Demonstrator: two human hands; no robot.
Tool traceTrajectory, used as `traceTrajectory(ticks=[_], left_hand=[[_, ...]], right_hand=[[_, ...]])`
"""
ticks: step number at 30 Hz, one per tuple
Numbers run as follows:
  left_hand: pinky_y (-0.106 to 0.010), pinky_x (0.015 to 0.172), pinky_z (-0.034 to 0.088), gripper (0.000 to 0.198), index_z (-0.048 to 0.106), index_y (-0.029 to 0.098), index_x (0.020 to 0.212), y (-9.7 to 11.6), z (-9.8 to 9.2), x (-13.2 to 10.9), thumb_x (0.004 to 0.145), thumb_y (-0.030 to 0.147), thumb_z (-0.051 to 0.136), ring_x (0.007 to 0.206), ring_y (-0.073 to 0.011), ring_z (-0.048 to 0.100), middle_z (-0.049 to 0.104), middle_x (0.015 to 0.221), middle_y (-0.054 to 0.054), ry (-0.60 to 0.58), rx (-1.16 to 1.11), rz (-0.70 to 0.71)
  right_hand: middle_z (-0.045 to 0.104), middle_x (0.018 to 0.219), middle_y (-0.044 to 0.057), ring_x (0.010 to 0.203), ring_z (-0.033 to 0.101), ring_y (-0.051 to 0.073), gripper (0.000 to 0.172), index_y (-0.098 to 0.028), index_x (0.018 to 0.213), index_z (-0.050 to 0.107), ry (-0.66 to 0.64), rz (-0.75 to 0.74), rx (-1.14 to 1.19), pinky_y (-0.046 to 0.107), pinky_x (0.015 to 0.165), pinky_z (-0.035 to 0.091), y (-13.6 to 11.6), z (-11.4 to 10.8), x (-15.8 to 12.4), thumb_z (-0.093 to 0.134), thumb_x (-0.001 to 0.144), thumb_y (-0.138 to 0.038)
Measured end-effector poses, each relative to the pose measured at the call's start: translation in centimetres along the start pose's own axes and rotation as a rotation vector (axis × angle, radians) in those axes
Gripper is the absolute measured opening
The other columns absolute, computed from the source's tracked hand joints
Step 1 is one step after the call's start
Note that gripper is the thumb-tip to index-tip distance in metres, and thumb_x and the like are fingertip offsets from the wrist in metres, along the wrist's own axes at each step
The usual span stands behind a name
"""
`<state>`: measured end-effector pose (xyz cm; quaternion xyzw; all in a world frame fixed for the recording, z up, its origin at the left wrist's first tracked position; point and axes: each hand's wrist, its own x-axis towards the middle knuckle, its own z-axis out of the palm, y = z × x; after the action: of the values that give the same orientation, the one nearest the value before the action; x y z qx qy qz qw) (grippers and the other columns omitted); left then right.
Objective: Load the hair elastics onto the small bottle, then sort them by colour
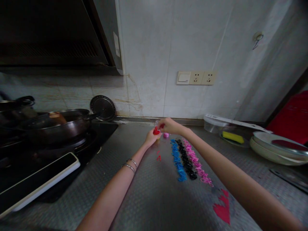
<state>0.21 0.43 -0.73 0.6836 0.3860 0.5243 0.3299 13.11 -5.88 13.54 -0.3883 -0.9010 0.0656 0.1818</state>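
My left hand [151, 138] is closed around a small clear container [156, 123] with red elastic bands [156, 131] in it. At the container's mouth, my right hand [169, 125] has its fingers pinched together, with a bit of red showing between them. A few loose red bands [158, 158] lie on the metal counter below. To the right run three rows of small elastic bands: blue [177, 162], black [186, 160] and pink [195, 160]. Just behind my hands sits a small pink object [166, 135], partly hidden.
At left, a frying pan [60, 125] stands on the black stove, with a long white-edged device [40, 183] in front. On the right are a plastic tub [214, 125], a yellow sponge [233, 137] and stacked dishes [269, 150]. Red torn pieces [223, 210] lie near my right forearm.
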Motion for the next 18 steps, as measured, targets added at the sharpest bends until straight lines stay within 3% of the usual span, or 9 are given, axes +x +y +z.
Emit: traceTrajectory(ticks=[4,8,12,18], left_hand=[[-0.024,0.065,0.044,0.030,0.061,0.011,0.088,0.0,0.2,0.0,0.065,0.029,0.065,0.067,-0.0135,0.056,0.065,0.078,-0.004,-0.003,-0.045,-0.032],[-0.024,0.065,0.044,0.033,0.061,0.011,0.089,0.4,0.0,-0.2,0.063,0.030,0.067,0.066,-0.0130,0.056,0.064,0.079,-0.005,0.007,-0.026,-0.049],[-0.024,0.065,0.043,0.033,0.061,0.011,0.088,0.6,-0.2,-0.3,0.064,0.032,0.066,0.066,-0.0127,0.055,0.064,0.078,-0.004,0.003,0.000,-0.033],[-0.025,0.066,0.043,0.035,0.061,0.011,0.090,0.3,-0.1,-0.2,0.064,0.034,0.066,0.067,-0.0127,0.056,0.064,0.080,-0.004,0.003,-0.008,-0.018]], right_hand=[[0.063,0.073,0.003,0.064,0.053,0.010,0.023,-0.013,0.075,0.066,-0.208,-0.111,0.082,0.019,0.060,0.039,-1.5,3.9,-3.5,0.049,0.062,-0.003],[0.061,0.092,0.006,0.078,0.054,0.013,0.031,-0.014,0.088,0.063,-0.239,-0.128,0.091,0.021,0.068,0.041,-1.7,6.9,-5.6,0.049,0.062,-0.004],[0.059,0.095,0.006,0.081,0.054,0.014,0.032,-0.016,0.092,0.060,-0.278,-0.099,0.067,0.021,0.069,0.040,-1.6,7.9,-5.9,0.052,0.061,-0.008],[0.061,0.078,0.002,0.064,0.051,0.010,0.025,-0.017,0.086,0.061,-0.353,-0.055,0.038,0.018,0.053,0.035,-1.8,8.3,-5.4,0.053,0.062,-0.015]])
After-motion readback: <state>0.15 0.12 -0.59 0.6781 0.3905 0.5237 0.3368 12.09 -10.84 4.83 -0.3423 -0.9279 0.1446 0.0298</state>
